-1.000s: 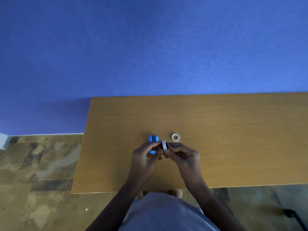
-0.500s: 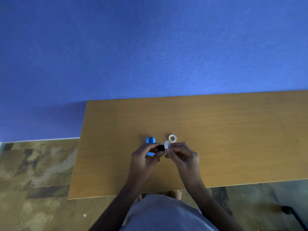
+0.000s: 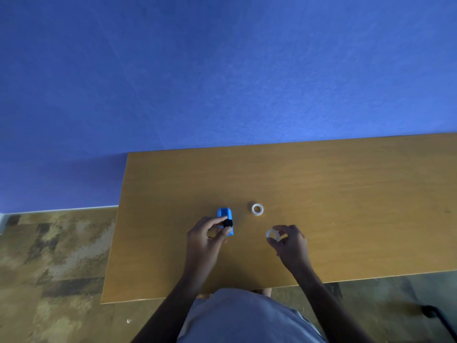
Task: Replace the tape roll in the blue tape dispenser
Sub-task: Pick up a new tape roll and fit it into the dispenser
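The blue tape dispenser lies on the wooden table. My left hand is at its near end, thumb and forefinger pinching a small black spool piece against it. My right hand is off to the right, fingers closed on a thin whitish ring held just above the table. A second white tape roll lies flat on the table, between and beyond both hands.
The table's left edge and near edge border a mottled floor. A blue wall stands behind the table. A dark object sits on the floor at the lower right.
My hands were together over the dispenser, holding the ring and black piece. They have separated: the right hand carried the ring to the right, the left stayed with the black piece at the dispenser.
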The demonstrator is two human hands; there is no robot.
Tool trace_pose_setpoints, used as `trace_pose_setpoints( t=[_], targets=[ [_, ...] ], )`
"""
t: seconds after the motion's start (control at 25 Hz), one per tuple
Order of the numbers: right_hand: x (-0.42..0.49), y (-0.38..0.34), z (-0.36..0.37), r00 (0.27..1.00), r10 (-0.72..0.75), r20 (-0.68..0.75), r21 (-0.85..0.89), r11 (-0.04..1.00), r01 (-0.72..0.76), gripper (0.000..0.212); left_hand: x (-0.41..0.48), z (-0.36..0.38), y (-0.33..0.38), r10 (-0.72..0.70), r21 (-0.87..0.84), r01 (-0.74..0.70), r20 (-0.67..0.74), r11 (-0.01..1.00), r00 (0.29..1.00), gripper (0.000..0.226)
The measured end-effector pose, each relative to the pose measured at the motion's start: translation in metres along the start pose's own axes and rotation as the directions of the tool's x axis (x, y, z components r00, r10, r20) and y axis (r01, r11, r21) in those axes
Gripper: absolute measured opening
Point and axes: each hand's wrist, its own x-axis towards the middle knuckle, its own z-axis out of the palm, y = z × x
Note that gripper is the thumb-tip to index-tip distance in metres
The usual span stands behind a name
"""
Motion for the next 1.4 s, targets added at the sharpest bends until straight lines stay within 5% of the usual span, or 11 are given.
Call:
trace_pose_setpoints(
  t=[0.6,0.84,1.12,1.4],
  targets=[
    [0.044,0.013,0.037,0.972,-0.114,0.205,-0.447,0.873,0.196,0.021,0.051,0.009,-0.013,-0.116,0.158,0.116,-0.012,0.981,0.993,0.027],
    [0.052,0.017,0.044,0.952,-0.084,0.294,-0.497,0.837,0.228,0.030,0.066,0.012,-0.016,-0.088,0.199,0.084,0.011,0.976,0.996,0.026],
    [0.079,0.006,0.039,0.978,-0.109,0.176,-0.485,0.855,0.183,0.051,0.086,0.009,-0.020,-0.115,0.225,0.105,0.032,0.969,0.993,0.026],
    [0.128,-0.008,0.058,0.957,-0.137,0.257,-0.459,0.854,0.246,0.066,0.100,0.011,-0.019,-0.142,0.271,0.122,0.056,0.955,0.988,0.027]
  ],
)
